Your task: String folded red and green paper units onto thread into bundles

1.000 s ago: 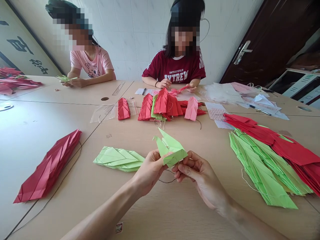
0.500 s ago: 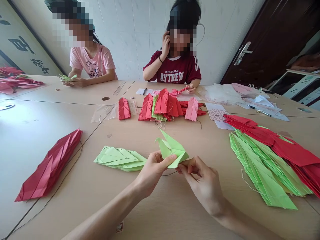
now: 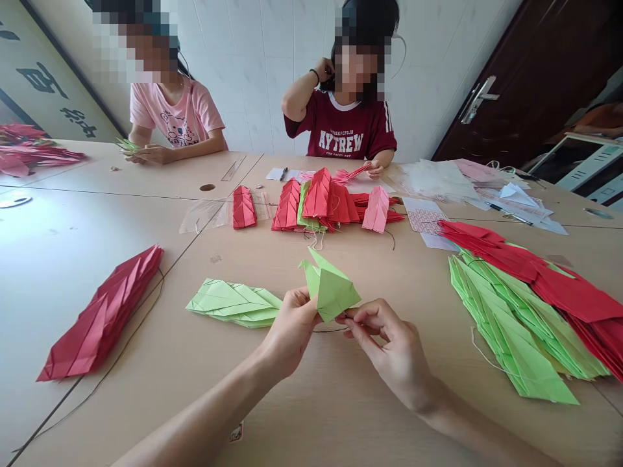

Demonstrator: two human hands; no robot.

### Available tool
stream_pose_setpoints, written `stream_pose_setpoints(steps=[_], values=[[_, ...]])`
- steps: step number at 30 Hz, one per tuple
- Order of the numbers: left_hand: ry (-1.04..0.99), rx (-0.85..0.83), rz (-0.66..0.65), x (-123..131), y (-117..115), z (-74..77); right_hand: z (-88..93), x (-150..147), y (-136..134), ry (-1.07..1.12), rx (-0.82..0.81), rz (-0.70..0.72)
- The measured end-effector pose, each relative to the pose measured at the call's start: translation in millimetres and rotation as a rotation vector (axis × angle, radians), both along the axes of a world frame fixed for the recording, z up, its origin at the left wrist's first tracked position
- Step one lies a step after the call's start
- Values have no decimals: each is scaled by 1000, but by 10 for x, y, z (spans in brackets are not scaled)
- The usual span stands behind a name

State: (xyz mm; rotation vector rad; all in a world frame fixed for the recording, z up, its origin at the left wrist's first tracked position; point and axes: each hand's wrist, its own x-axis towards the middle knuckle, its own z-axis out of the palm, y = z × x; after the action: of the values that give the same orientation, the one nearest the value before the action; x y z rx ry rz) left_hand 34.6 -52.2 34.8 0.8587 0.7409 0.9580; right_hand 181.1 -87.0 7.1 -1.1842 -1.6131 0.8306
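My left hand (image 3: 291,336) holds a folded light-green paper origami piece (image 3: 329,288) upright, with its pointed tips up and to the left. My right hand (image 3: 384,344) is pinched at the lower edge of that piece. A thin dark thread (image 3: 327,330) runs under the paper to my right fingertips. A flat bundle of folded green paper (image 3: 233,303) lies just left of my left hand, and a large pile of green folded pieces (image 3: 511,327) lies to the right of my right hand.
A long red folded bundle (image 3: 102,314) lies at left. Red folds (image 3: 549,279) overlap the green pile. Further stacks (image 3: 316,204) stand mid-table beside a plastic bag (image 3: 204,216). Papers and a pen (image 3: 506,211) lie far right. Two co-workers (image 3: 168,110) (image 3: 341,110) sit opposite.
The green piece now looks more compact and has turned slightly in my hands. My right fingertips have moved lower on it. The co-worker in the dark red shirt has raised a hand higher beside the head.
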Motion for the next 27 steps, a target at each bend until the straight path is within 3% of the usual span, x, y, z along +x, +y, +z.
stream_pose_setpoints(steps=[11,15,20,23,27], values=[[-61,-2,-87,3,-32,-9,-32,28,17,4,30,-52],[-53,11,-128,15,-42,-15,-6,35,29,-2,-12,-129],[14,-14,-108,4,-42,-22,-5,62,47,-122,35,-193],[92,13,-97,-6,-34,2,39,78,66,-210,63,-160],[184,67,-59,-17,-13,41,166,138,109,-262,-31,-35]])
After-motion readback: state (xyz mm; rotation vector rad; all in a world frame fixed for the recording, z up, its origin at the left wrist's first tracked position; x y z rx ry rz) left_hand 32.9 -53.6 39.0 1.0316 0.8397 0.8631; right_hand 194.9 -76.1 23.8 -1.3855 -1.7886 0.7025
